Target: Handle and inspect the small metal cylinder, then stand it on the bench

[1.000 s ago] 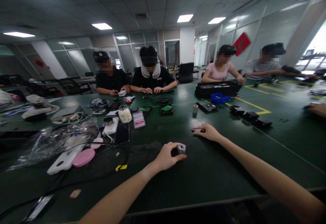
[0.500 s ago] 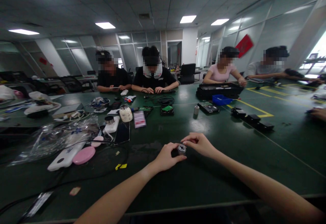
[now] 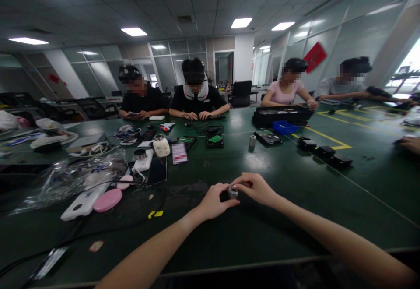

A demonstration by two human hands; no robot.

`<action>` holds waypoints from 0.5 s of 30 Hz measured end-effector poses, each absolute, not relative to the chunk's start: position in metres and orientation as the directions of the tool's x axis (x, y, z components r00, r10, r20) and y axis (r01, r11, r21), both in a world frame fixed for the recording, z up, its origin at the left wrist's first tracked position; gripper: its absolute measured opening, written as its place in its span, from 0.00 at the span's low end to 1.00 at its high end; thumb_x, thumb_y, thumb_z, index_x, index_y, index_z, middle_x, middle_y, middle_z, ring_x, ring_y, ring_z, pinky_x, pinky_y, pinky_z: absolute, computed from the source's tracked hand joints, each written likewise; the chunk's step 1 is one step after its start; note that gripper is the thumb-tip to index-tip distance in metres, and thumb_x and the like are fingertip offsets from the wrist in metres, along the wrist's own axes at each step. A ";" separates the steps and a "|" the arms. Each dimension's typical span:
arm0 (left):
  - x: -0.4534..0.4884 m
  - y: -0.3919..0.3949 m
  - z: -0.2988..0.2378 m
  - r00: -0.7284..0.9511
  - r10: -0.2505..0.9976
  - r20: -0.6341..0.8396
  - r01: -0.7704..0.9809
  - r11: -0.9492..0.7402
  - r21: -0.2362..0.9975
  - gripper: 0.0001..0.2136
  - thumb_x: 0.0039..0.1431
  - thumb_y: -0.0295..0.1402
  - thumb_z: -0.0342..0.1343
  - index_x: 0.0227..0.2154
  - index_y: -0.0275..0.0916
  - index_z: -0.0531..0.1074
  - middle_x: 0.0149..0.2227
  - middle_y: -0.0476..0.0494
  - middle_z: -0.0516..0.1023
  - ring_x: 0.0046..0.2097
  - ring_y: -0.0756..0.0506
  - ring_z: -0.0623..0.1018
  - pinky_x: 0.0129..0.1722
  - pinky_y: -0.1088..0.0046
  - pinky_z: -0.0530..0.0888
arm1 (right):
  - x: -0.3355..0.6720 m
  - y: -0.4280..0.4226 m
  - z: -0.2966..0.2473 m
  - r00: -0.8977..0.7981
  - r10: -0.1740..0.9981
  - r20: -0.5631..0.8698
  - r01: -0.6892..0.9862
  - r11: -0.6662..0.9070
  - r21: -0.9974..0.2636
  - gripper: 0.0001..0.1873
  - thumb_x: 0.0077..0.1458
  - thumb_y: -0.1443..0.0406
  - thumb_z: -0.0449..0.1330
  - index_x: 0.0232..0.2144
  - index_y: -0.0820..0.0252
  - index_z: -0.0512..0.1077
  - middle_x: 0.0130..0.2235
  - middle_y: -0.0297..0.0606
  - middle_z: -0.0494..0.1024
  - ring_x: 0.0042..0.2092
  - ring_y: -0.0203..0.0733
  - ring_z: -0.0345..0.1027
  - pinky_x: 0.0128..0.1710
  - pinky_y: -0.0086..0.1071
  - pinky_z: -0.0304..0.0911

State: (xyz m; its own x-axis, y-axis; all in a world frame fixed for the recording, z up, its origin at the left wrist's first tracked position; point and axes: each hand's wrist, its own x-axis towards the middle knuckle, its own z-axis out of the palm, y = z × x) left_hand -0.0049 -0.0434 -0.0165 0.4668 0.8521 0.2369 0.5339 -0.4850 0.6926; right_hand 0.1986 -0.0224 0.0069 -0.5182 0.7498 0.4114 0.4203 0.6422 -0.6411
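Note:
My left hand (image 3: 215, 201) is closed around a small black part with a round silver metal end (image 3: 232, 192), held just above the dark green table (image 3: 262, 232). My right hand (image 3: 256, 188) has its fingers pinched together on the silver end from the right side. Both hands meet at the part near the table's middle, in front of me. What the black body of the part is cannot be made out.
A pink round case (image 3: 107, 200), a white device (image 3: 83, 204), a clear plastic bag (image 3: 72, 177) and cables lie left. Circuit boards (image 3: 215, 140), a small metal cylinder (image 3: 252, 141), a blue bin (image 3: 284, 127) and black blocks (image 3: 324, 152) sit farther out. Several people work at the far side.
My right hand left the table surface to the right, moved in to the silver-ended part and closed its fingertips on it. My left hand kept holding the part in place.

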 end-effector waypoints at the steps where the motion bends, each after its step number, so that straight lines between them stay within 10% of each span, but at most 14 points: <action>1: -0.005 -0.043 -0.017 0.466 0.852 0.238 0.536 -0.486 0.690 0.21 0.52 0.43 0.63 0.47 0.39 0.74 0.43 0.42 0.77 0.44 0.40 0.75 0.46 0.67 0.70 | 0.198 -0.023 0.007 -0.505 0.756 0.415 0.414 0.635 -0.652 0.13 0.58 0.57 0.59 0.38 0.57 0.79 0.25 0.33 0.68 0.27 0.35 0.59 0.27 0.28 0.54; 15: -0.004 -0.043 -0.018 0.472 0.841 0.267 0.512 -0.507 0.693 0.18 0.52 0.39 0.64 0.46 0.40 0.74 0.42 0.44 0.77 0.44 0.41 0.76 0.46 0.68 0.69 | 0.197 -0.023 0.004 -0.465 0.788 0.404 0.428 0.600 -0.676 0.17 0.55 0.54 0.60 0.27 0.62 0.77 0.23 0.32 0.67 0.25 0.33 0.57 0.24 0.27 0.52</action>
State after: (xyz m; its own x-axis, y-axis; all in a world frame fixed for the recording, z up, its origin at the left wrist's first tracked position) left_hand -0.0041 -0.0429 -0.0177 0.4715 0.8406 0.2666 0.5121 -0.5072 0.6932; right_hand 0.1970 -0.0226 0.0042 -0.4655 0.7877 0.4036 0.4282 0.5995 -0.6761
